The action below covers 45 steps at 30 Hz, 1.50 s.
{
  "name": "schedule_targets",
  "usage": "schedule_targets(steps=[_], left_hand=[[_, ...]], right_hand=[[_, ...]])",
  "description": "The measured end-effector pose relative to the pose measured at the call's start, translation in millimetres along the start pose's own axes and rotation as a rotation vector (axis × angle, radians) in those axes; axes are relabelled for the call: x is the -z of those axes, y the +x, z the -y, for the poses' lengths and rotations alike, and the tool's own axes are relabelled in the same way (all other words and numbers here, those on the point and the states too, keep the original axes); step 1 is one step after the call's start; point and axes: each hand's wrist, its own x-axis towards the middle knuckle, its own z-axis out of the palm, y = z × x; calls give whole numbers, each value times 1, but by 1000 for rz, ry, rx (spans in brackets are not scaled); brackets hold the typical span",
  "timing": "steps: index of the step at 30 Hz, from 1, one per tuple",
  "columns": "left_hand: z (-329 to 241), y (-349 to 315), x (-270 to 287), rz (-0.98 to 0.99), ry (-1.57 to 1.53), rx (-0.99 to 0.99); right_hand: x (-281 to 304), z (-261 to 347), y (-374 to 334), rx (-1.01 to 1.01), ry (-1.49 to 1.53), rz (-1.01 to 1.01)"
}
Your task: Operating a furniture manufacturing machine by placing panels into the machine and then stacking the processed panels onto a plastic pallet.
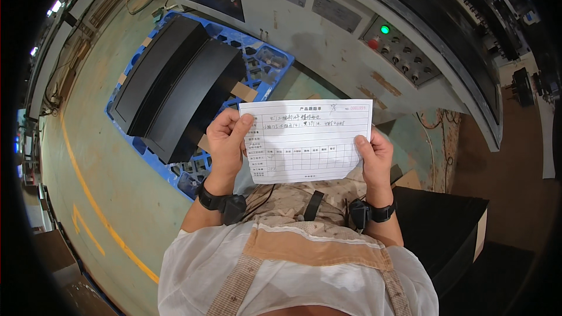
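A white printed paper form [304,140] with a table and handwriting is stretched between my two hands, facing me in front of my waist. My left hand [227,137] pinches its left edge, thumb on the front and the other fingers behind. On the opposite edge, my right hand [376,155] grips the sheet the same way, its thumb on the front. The fingers behind the paper are mostly hidden. Each wrist wears a black strap with a dark module.
Black panels [199,90] lie stacked on a blue plastic pallet [275,61] at the left. Ahead stands a grey machine [328,41] with a control panel [398,52] and a lit green button. Black boards [439,216] are at my right. Yellow lines [96,210] mark the floor.
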Motion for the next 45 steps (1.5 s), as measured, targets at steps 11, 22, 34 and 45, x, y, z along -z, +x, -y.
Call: schedule_targets(steps=[11,22,34,45], left_hand=[[6,0,1,-9,18,18],[10,2,2,-17,35,28],[13,2,3,-31,19,35],[11,2,2,-20,9,33]], right_hand=[[3,-6,-1,-21,-3,-3],[4,-9,1,-18,-6,-4],[3,-8,0,-32,10,-9],[2,-9,0,-24,4,-3]])
